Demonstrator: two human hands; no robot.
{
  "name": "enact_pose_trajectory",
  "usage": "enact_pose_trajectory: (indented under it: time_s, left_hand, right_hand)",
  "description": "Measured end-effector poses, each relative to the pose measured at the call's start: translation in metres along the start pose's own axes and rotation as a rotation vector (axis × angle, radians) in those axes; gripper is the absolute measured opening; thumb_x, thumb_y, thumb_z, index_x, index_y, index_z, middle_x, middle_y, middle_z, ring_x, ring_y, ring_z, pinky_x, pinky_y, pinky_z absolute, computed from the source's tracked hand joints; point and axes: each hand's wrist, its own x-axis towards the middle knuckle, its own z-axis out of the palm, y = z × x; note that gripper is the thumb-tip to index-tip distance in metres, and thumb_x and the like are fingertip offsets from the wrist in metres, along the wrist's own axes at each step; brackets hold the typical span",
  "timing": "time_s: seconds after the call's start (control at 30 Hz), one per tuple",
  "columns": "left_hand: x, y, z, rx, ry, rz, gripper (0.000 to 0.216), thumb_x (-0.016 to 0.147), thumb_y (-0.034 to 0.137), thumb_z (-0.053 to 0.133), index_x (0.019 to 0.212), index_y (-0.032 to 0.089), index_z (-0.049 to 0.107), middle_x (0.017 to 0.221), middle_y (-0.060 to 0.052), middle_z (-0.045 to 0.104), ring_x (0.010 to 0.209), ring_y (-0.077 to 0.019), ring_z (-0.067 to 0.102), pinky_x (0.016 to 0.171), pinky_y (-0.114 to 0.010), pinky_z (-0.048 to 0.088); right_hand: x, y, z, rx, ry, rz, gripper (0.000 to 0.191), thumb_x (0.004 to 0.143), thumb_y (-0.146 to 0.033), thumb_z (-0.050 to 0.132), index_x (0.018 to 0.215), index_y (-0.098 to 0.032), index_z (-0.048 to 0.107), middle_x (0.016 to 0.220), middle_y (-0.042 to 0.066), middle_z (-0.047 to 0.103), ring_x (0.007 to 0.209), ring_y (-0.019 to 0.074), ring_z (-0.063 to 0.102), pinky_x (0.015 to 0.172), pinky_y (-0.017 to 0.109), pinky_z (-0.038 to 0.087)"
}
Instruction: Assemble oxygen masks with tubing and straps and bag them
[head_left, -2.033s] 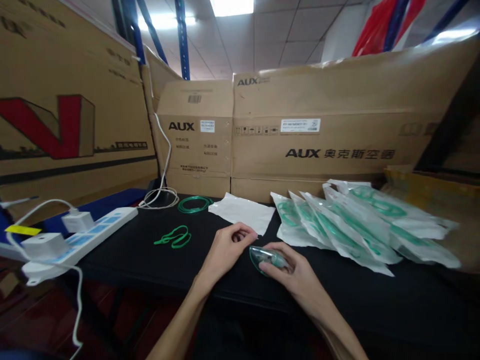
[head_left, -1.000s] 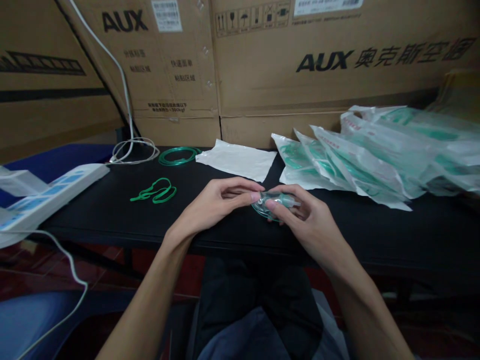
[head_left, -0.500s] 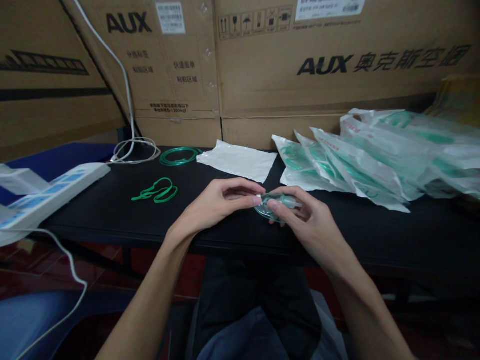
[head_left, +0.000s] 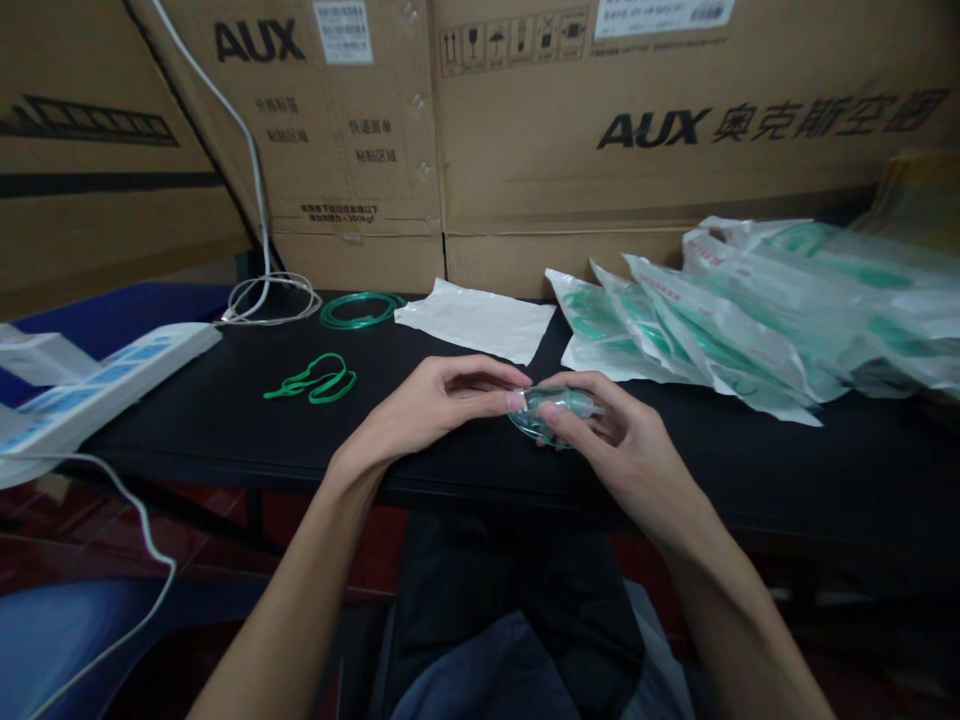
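Note:
Between my two hands, above the front of the black table, is a clear green-tinted oxygen mask (head_left: 536, 427). My left hand (head_left: 442, 402) pinches its left edge between thumb and fingers. My right hand (head_left: 611, 425) is wrapped round its right side, thumb on top, with the pale connector end pointing toward the palm. The fingers hide part of the mask. To the left lies a loose green elastic strap (head_left: 311, 380). Farther back are a coil of green tubing (head_left: 360, 311) and a flat white pouch (head_left: 476, 320).
Several sealed pouches with green contents (head_left: 675, 325) are piled at the right. A white power strip (head_left: 120, 385) and a coiled white cable (head_left: 274, 300) lie at the left. Large cardboard boxes (head_left: 517, 190) stand behind the black table (head_left: 247, 440).
My right thumb has shifted slightly to the right and down along the mask. My left hand keeps its pinch, and the other things lie as before.

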Motion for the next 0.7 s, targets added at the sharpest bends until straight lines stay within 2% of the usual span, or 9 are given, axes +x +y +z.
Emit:
enact_pose_trajectory:
  time_s: [0.3, 0.7]
  left_hand:
    - [-0.0003, -0.0001, -0.0009, 0.001, 0.001, -0.007, 0.029, 0.085, 0.037, 0.077, 0.108, 0.018, 0.078, 0.106, -0.005, 0.077, 0.105, -0.0237, 0.07, 0.099, -0.035, 0.05]
    - [0.0002, 0.0006, -0.0022, 0.008, -0.002, 0.003, 0.029, 0.085, 0.037, 0.077, 0.108, 0.018, 0.077, 0.107, -0.005, 0.077, 0.105, -0.0225, 0.069, 0.097, -0.033, 0.049]
  right_hand:
    - [-0.0009, -0.0001, -0.0021, -0.005, -0.026, 0.005, 0.029, 0.085, -0.039, 0.075, 0.106, -0.021, 0.069, 0.096, 0.002, 0.073, 0.083, 0.0173, 0.07, 0.073, 0.027, 0.058]
    - [-0.0013, 0.0029, -0.003, 0.042, -0.054, -0.034, 0.028, 0.084, -0.031, 0.078, 0.109, -0.024, 0.067, 0.1, 0.001, 0.072, 0.09, 0.0178, 0.071, 0.081, 0.028, 0.057]
